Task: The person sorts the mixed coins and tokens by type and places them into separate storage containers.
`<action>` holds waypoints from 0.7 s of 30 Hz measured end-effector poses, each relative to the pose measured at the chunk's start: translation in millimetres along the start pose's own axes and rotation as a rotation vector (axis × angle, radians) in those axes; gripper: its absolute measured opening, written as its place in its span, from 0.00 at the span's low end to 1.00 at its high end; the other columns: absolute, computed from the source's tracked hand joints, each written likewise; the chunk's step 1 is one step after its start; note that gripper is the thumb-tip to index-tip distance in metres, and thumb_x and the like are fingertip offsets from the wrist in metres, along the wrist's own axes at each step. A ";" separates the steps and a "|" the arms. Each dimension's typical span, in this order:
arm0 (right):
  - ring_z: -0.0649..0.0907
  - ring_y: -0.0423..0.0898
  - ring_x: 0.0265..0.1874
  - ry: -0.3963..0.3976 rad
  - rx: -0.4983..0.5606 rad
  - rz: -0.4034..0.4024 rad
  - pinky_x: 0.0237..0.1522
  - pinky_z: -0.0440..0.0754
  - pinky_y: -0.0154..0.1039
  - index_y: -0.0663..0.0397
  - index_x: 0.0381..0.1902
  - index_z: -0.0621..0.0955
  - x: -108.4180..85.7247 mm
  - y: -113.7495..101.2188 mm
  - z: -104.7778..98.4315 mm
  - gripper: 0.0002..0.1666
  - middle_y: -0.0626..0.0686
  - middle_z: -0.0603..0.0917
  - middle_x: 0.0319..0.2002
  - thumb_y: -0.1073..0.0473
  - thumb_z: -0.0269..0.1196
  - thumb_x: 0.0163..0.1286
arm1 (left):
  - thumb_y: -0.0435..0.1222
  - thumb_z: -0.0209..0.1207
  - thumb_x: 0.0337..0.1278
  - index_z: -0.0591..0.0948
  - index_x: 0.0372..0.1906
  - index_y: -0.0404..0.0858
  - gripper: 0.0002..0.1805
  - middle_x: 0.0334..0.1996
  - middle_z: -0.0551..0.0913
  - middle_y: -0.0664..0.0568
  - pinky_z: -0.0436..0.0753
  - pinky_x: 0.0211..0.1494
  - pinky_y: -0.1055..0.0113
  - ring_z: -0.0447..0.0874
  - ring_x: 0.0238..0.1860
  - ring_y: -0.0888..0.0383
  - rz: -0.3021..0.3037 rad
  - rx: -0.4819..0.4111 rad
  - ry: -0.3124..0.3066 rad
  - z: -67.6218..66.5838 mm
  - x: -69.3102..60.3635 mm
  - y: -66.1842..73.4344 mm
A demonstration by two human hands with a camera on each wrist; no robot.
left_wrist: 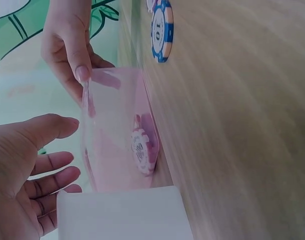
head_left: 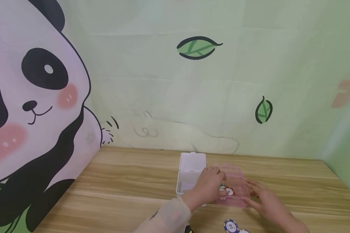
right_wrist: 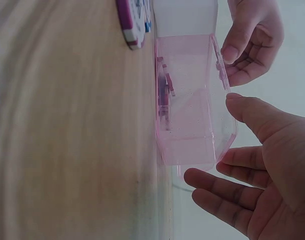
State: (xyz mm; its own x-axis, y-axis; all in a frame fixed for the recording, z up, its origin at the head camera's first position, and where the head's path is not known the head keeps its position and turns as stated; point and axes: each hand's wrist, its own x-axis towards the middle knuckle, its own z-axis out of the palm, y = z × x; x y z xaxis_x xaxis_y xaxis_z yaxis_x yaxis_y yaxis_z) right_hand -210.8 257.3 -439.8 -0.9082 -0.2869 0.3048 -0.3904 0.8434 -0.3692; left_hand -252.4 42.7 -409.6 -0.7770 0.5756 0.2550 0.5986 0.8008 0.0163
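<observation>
A transparent pink plastic box (head_left: 231, 202) stands on the table, with several poker chips (head_left: 229, 191) lying inside it. My left hand (head_left: 211, 183) hovers over its left end; the left wrist view shows thumb and fingers spread apart with nothing between them. At the right end, my right hand (head_left: 266, 202) holds the pink box, thumb at one side of the rim and fingers at the other. Against the pink box's left side is a white box (head_left: 182, 183) with its lid (head_left: 192, 161) raised; my left hand and sleeve hide part of it.
A blue-and-white poker chip (head_left: 231, 226) marked 10 lies on the wooden table (head_left: 119, 187) near the front, another partly cut off beside it. Behind the table hangs a pale green cloth (head_left: 151, 81) printed with a panda (head_left: 46, 106) and leaves.
</observation>
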 end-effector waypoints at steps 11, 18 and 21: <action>0.86 0.46 0.39 -0.025 -0.005 -0.001 0.44 0.84 0.47 0.65 0.60 0.75 -0.1 -1.2 -2.2 0.35 0.63 0.77 0.61 0.48 0.67 0.61 | 0.56 0.65 0.51 0.80 0.45 0.50 0.21 0.41 0.78 0.61 0.70 0.51 0.72 0.74 0.47 0.63 0.072 0.051 0.039 -12.2 -9.5 7.1; 0.86 0.44 0.36 0.029 -0.029 -0.047 0.47 0.83 0.51 0.65 0.59 0.76 -0.9 -0.3 -0.9 0.34 0.63 0.77 0.60 0.49 0.67 0.61 | 0.56 0.64 0.51 0.80 0.43 0.49 0.20 0.40 0.78 0.61 0.71 0.50 0.72 0.74 0.46 0.64 0.107 0.071 0.071 -18.6 -16.9 12.5; 0.86 0.44 0.36 0.043 -0.031 -0.064 0.46 0.83 0.50 0.65 0.58 0.77 -1.0 -0.1 -0.3 0.33 0.63 0.78 0.60 0.50 0.67 0.61 | 0.57 0.64 0.51 0.80 0.43 0.49 0.20 0.40 0.78 0.62 0.72 0.52 0.70 0.75 0.46 0.63 0.119 0.085 0.079 -20.4 -20.4 15.3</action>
State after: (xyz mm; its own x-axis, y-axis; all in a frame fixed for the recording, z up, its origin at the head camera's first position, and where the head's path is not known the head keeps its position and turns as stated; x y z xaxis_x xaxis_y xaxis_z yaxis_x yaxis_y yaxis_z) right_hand -209.8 257.6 -439.8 -0.8742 -0.3212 0.3642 -0.4416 0.8379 -0.3209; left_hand -223.4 39.8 -394.9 -0.6819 0.6549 0.3258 0.6642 0.7410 -0.0993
